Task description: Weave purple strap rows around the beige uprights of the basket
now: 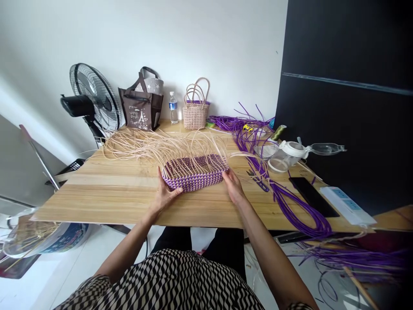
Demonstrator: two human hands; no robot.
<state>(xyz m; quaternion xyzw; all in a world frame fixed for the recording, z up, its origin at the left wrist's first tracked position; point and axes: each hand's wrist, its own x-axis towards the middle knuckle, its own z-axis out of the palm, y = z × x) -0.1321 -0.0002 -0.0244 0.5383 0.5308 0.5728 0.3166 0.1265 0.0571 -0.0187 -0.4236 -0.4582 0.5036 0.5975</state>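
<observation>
Nearest, two bare hands rest at the wooden table (106,196), holding a shallow purple-and-pale woven basket (196,182) near its front edge, probably so that it sits within easy reach. The left hand (166,196) clasps the left end, its thumb spread from the forefinger and laid along the near wall; the right hand (232,186) has its fingers closed on the near right corner, the tips partly hidden. Gripping opposite ends likely keeps the soft weave square and steady. Long pale strands (142,146) rise from it and trail to the far left, out of the hands' way. To the right, scissors (257,180) lie close by, seemingly for handy use, beside looped purple strands (318,226). Farther off, against the wall, stand a brown bag (138,110), a bottle (173,111) and a small handled basket (195,116), perhaps set back to free working room.
</observation>
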